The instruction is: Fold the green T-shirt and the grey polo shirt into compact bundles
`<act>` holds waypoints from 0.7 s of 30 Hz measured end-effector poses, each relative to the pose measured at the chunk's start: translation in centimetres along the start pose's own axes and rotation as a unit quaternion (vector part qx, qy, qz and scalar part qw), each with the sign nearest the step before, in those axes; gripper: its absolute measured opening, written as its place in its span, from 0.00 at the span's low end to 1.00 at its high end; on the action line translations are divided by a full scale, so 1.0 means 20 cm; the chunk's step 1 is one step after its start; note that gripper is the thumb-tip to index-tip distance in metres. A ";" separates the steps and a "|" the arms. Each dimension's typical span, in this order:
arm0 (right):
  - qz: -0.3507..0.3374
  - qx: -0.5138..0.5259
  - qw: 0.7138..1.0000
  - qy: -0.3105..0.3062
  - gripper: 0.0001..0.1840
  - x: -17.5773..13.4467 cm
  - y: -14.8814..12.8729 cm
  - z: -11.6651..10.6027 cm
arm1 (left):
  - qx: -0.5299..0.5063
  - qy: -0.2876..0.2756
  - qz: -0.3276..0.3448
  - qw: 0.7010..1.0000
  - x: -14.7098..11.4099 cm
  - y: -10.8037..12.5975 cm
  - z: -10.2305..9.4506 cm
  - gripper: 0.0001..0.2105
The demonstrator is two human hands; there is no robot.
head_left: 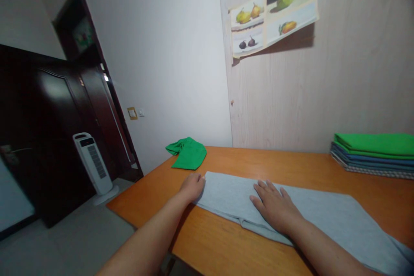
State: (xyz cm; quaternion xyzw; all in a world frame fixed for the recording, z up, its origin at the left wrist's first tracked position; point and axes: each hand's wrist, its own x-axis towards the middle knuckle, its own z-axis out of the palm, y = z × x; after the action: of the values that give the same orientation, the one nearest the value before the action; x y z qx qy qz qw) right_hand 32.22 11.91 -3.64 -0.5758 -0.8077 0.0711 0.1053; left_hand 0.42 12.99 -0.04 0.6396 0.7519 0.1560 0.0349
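A light grey garment (226, 192) lies folded lengthwise into a long strip across the wooden table; its kind I cannot tell. Its right part widens and runs out of view at the lower right. My left hand (192, 186) is closed on the garment's left end, fingers curled round the edge. On the middle of the strip my right hand (274, 207) rests palm down, fingers spread, with nothing held in it. A small fold sticks out along the near edge, between the two hands.
A crumpled green cloth (190, 154) lies at the table's far left corner. Folded fabrics (375, 146), green on top, are stacked at the far right. The table (220, 246) meets the wall behind. A white tower fan (93, 164) stands on the floor by the dark door (42, 116).
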 end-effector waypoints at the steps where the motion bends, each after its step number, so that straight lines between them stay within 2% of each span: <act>1: 0.000 -0.001 1.000 0.001 0.38 0.00 0.00 0.00 | -0.005 0.006 -0.014 1.000 0.02 -0.01 -0.01 0.18; 4: -0.001 -0.003 1.000 0.004 0.38 0.00 0.00 0.00 | -0.019 0.009 -0.056 0.998 0.04 -0.05 -0.02 0.16; 7: -0.001 -0.007 1.000 0.006 0.38 0.00 0.01 0.00 | -0.029 -0.011 -0.083 0.996 0.05 -0.05 -0.01 0.16; 21: 0.003 -0.014 1.000 0.001 0.38 0.00 0.01 0.00 | -0.056 -0.094 -0.141 0.984 0.10 0.02 -0.04 0.20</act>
State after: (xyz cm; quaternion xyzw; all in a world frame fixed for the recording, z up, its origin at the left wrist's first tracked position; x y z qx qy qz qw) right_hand 32.33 11.93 -3.62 -0.5797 -0.8067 0.0598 0.0980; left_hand 0.31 14.78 1.17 0.5365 0.8177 0.1304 0.1631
